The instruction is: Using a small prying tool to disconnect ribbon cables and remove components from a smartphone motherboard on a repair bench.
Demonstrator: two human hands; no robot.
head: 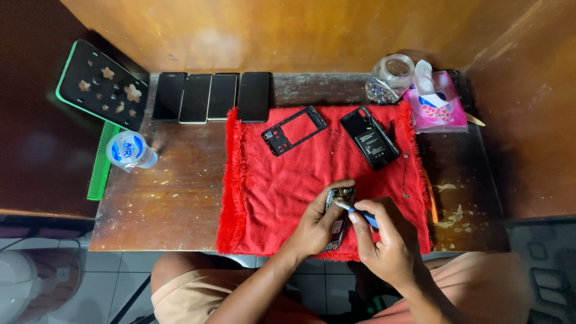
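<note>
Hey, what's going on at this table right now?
A person is working on an opened phone over a red cloth. The left hand grips the phone while the right hand holds a blue-handled tool with its tip on the phone's insides. A phone frame and a back cover lie farther up the cloth, with four phones lined up behind.

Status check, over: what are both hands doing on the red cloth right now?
Left hand grips opened phone. Right hand holds blue-handled tool, tip on the phone's innards. Black frame and back cover lie apart on red cloth, clear.

Pink tissue pack (443, 109) back right; four dark phone screens (210, 96) back left.
</note>
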